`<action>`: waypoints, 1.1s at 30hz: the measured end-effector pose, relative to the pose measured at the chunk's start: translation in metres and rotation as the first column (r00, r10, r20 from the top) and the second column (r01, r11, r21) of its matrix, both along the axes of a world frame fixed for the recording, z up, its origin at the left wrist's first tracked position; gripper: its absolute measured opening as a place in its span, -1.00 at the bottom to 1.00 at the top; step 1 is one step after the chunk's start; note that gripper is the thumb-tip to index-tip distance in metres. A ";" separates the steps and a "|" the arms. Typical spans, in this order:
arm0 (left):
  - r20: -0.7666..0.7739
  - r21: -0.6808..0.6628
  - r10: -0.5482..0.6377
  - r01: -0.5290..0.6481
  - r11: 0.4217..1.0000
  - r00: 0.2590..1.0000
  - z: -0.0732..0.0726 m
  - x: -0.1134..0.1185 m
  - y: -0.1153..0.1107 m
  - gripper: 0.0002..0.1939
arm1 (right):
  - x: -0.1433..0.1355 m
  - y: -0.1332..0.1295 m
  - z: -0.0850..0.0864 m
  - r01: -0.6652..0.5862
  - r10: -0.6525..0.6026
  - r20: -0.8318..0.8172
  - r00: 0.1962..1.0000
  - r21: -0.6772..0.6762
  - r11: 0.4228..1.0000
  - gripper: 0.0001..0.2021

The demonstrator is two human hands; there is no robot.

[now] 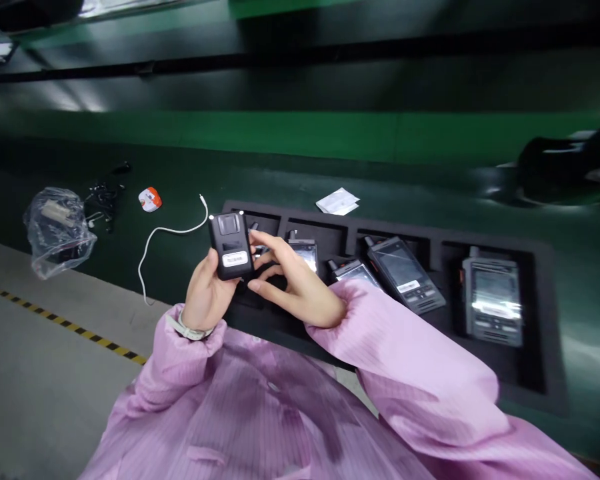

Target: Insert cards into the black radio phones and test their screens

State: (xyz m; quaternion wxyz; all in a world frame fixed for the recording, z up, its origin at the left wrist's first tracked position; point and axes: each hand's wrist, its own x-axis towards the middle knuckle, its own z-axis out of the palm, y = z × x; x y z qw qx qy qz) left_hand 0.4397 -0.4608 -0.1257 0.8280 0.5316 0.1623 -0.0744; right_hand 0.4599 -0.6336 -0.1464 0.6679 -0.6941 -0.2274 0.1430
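Observation:
My left hand [210, 290] is closed round the lower part of a small black handheld device [225, 243], thumb on its left side. The device's back faces me, with a clip-like raised part near the top and a white printed label below. My right hand [290, 277] is beside the device's right edge, fingers apart and curved; whether a fingertip touches it I cannot tell. Beneath both hands lies a black foam tray [555, 320] with cut-out slots. It bears several grey handheld radios with screens, among them one at the right [495, 300] and one tilted [407, 273].
White cable [167, 230] curves left of the tray. Farther left are an orange-and-white round item [150, 199], dark tangled cords [105, 197] and a clear plastic bag [60, 233]. Behind the tray lies a white paper packet [338, 201]. A dark object [545, 170] stands right on the green bench.

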 end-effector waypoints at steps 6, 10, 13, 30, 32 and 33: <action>0.081 0.020 -0.043 0.042 0.999 0.996 0.001 0.004 -0.026 -0.57 | 0.001 0.001 -0.005 0.153 -0.137 0.211 0.968 -0.062 0.986 -0.21; 0.123 0.113 -0.021 0.007 0.994 0.992 -0.002 0.006 -0.035 -0.64 | 0.005 0.000 -0.010 0.253 -0.201 0.338 0.920 -0.117 0.960 -0.32; 0.188 0.306 -0.109 0.047 0.951 0.976 -0.006 0.009 -0.029 -0.58 | 0.010 0.000 -0.012 0.233 -0.219 0.174 0.960 -0.061 0.971 -0.35; 0.104 0.948 -0.293 -0.005 0.319 0.950 -0.032 0.012 -0.001 -0.21 | 0.031 -0.014 -0.001 0.474 -0.108 -0.587 0.802 0.516 0.714 -0.60; 0.158 0.717 -0.206 0.031 0.696 0.966 -0.020 0.021 0.000 -0.30 | 0.030 -0.012 -0.003 0.490 -0.214 -0.521 0.826 0.478 0.729 -0.58; 0.159 0.535 -0.161 0.052 0.843 0.974 -0.014 0.025 -0.002 -0.37 | 0.028 -0.010 -0.004 0.494 -0.274 -0.469 0.840 0.450 0.744 -0.56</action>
